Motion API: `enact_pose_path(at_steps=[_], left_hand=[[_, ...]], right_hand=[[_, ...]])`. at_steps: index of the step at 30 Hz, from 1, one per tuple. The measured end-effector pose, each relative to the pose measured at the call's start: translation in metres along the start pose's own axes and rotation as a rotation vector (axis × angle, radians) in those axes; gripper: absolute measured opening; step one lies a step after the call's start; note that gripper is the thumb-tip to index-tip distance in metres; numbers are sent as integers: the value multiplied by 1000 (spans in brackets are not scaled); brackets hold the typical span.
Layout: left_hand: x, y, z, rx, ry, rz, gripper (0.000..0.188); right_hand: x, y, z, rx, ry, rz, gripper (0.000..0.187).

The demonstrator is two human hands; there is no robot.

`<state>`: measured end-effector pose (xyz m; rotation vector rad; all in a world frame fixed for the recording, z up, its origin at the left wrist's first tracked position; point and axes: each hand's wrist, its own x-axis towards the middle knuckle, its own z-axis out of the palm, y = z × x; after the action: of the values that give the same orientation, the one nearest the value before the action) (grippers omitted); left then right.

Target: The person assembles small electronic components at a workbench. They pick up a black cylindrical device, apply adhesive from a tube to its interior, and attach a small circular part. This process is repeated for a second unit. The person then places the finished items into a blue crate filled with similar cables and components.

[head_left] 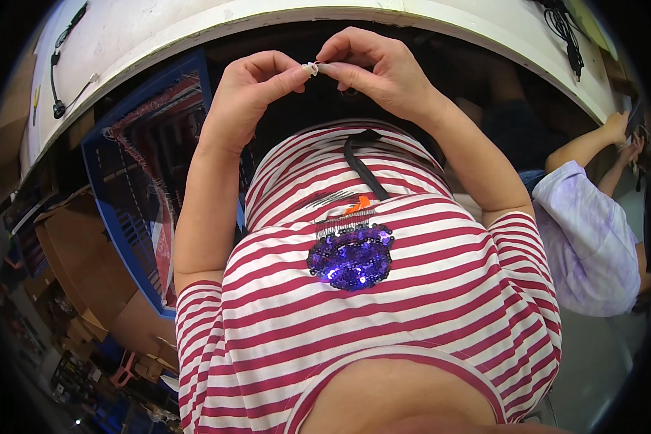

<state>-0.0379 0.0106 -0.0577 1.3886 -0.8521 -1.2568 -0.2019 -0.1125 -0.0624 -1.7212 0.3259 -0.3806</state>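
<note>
My left hand and my right hand meet in front of my body, just below the curved table edge. Between their fingertips is a tiny white piece, with a hint of red beside it. The left thumb and index finger pinch it from one side. From the other, the right thumb and forefinger close on it. The fingertips cover most of the piece, so its exact kind cannot be told.
A white table curves across the top, with black cables at its right and a black plug cord at its left. Left of me stands a blue plastic crate near cardboard boxes. A co-worker's pale sleeve is at right.
</note>
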Motion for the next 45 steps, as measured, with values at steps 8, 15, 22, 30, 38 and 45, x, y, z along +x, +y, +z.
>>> enact_pose_path(at_steps=[8,15,22,30,38,45], left_hand=[[2,-15,13,-263,159,3,12],[6,-18,18,-449,183,-43,13],[5,-15,16,-438,142,-71,12],[5,-16,10,-448,94,-44,14],[0,-3,17,-211,135,78,15],[4,-53,27,-127,-11,247,65]], right_hand=[[-9,2,11,-356,225,-307,17],[-5,15,16,-543,333,-536,15],[-4,14,15,-536,318,-527,17],[0,14,16,-422,305,-408,15],[2,-1,18,-147,257,-83,12],[10,-1,17,330,288,97,11]])
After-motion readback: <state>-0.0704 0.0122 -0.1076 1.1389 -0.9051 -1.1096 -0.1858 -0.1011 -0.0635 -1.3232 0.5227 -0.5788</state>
